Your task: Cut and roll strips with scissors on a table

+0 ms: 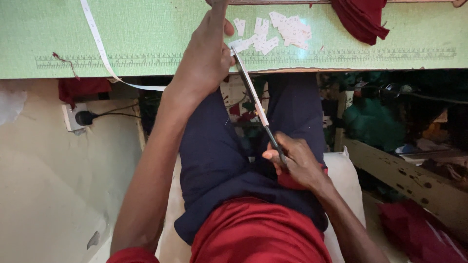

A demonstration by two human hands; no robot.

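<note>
My left hand (207, 51) reaches up onto the green table (146, 39), its fingers pinching the end of a white label strip (256, 100) near the table's front edge. The strip runs down along the long blades of a pair of scissors (253, 97). My right hand (297, 163) is over my lap, shut on the scissors' dark handles. A pile of small cut white labels (280, 31) lies on the table just right of my left hand.
A white measuring tape (100, 46) hangs over the table's left part. Dark red cloth (360, 17) lies at the table's far right. A wall socket with a black plug (80, 118) is below left. Wooden framing (409, 178) and clutter stand at the right.
</note>
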